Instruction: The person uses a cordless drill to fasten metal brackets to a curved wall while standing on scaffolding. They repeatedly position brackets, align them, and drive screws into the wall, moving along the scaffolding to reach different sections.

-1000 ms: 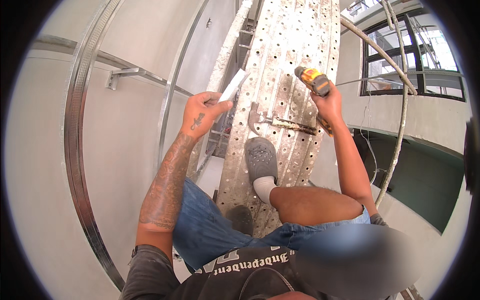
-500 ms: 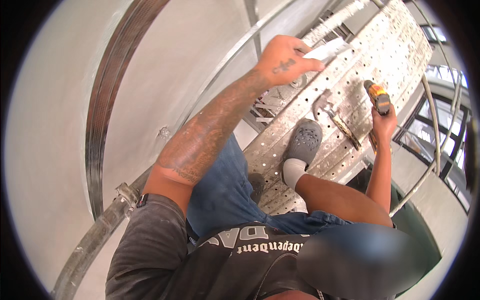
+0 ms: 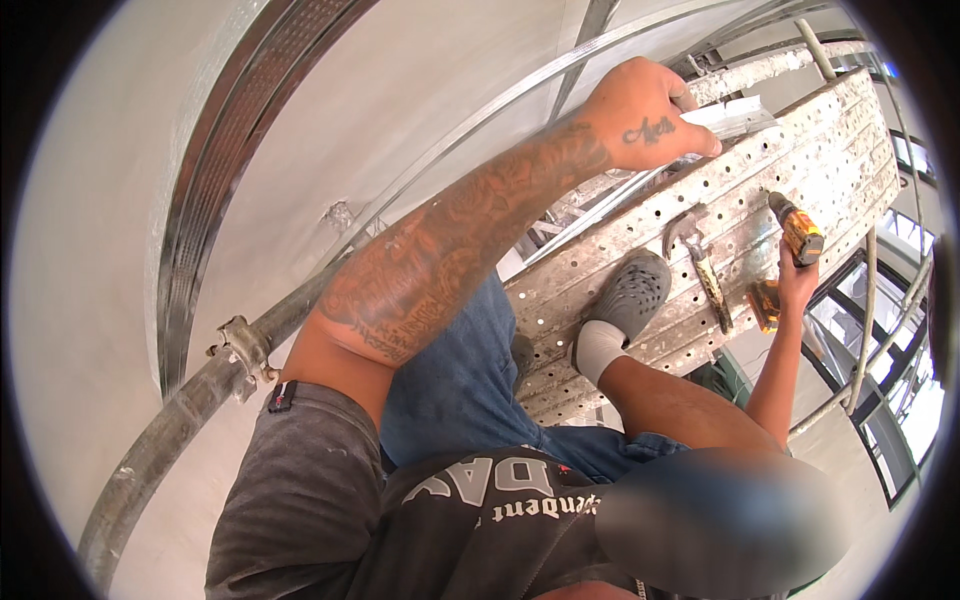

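Note:
My left hand (image 3: 650, 115) is stretched out past the far edge of the scaffold plank, its thumb and fingers closed on a pale, silvery metal profile (image 3: 738, 115). The far end of that profile shows beyond my knuckles; my hand covers part of it. On the right, my right hand (image 3: 798, 285) grips a yellow and black cordless drill (image 3: 797, 229) by its handle, low over the plank. The drill's nose points away from me, up and to the left. Between my foot and the drill, a claw hammer (image 3: 706, 272) lies on the plank.
I am on a perforated metal scaffold plank (image 3: 835, 150), splattered with white. My grey clog (image 3: 634, 296) stands beside the hammer. A scaffold tube (image 3: 180, 435) with a clamp (image 3: 243, 346) runs along the left, before a pale wall (image 3: 110, 250). Dark-framed windows (image 3: 880, 410) are at right.
My left hand has shifted right in the view with the metal profile. The drill, hammer and clog also appear lower and farther right, as the view has turned. Both hands keep their hold.

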A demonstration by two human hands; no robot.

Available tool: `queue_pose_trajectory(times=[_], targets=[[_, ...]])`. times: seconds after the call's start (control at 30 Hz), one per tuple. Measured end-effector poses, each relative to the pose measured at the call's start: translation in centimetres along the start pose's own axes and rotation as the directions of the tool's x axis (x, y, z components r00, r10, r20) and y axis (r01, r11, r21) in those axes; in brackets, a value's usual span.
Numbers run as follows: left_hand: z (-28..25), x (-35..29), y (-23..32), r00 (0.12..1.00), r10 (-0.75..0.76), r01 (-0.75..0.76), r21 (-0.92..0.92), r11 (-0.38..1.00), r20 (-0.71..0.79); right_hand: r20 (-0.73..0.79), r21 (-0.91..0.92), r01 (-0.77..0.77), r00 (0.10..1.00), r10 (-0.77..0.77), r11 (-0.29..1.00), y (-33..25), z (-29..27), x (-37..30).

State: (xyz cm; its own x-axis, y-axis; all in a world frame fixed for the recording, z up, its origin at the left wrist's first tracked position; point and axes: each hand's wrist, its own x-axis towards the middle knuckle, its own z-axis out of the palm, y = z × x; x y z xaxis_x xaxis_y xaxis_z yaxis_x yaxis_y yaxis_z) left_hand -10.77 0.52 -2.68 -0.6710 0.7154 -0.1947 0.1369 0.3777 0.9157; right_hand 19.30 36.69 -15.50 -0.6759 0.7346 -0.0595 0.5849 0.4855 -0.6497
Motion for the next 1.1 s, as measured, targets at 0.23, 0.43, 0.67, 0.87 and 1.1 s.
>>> queue_pose_trajectory(times=[0.23,0.43,0.67,0.87,1.1], targets=[[-0.2,-0.1,0.2,0.998,-0.032,0.034,-0.033,0.999,0.048,0.051,0.077,-0.046,0.998,0.042,0.996,-0.5,-0.3,-0.2],[0.8,0.7,1.6,0.999,-0.020,0.020,-0.005,1.000,0.043,0.089,0.290,-0.135,0.989,0.114,0.947,1.4,-0.9,0.3],[0.7,0.0,2.0,1.000,0.016,-0.015,-0.051,0.999,0.013,0.237,0.132,-0.264,0.944,0.228,0.955,0.1,-1.9,0.0],[0.2,2.0,0.3,0.987,0.136,-0.146,0.123,0.982,0.083,0.354,-0.034,-0.242,0.904,0.238,0.970,-0.8,-0.5,-0.6],[-1.0,-0.7,1.7,0.999,-0.012,0.017,-0.093,0.995,0.052,-0.009,-0.167,0.082,0.996,-0.085,0.982,-1.6,1.6,1.9]])
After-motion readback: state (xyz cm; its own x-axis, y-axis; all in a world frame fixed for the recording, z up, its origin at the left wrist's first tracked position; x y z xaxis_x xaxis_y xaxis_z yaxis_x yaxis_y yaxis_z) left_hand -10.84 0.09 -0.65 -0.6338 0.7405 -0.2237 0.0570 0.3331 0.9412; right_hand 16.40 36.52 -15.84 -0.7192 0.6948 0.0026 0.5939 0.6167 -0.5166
